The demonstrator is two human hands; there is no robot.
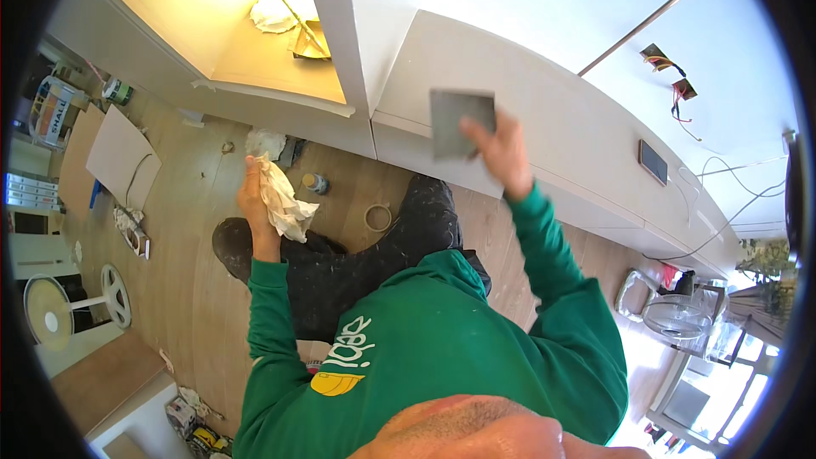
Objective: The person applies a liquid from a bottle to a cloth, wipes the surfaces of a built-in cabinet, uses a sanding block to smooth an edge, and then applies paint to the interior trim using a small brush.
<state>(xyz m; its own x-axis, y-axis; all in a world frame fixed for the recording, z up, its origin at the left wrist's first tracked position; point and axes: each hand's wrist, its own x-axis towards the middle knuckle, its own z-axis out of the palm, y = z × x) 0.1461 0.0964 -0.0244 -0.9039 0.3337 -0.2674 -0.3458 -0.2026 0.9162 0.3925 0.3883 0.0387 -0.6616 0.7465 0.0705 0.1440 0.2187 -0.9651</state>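
Note:
My right hand (508, 157) grips a thin grey square sheet (452, 119), thumb laid over its face; it looks like sandpaper, but I cannot tell for sure. Hand and sheet are raised at the front of a long low white cabinet (518, 68); whether the sheet touches it is unclear. On the other side, my left hand (252, 204) is closed around a crumpled cream cloth or paper (285, 201), held above the floor near my knee. Below that hand lie a clear plastic bag (265, 144) and a small jar (315, 183).
A lit yellow niche (246, 59) at the upper left holds crumpled paper. A phone (653, 161) lies on the cabinet, near loose wires (677, 102) from the wall. A tape ring (378, 218) lies by my legs. Cardboard sheets (123, 157) and a fan (51, 314) stand left.

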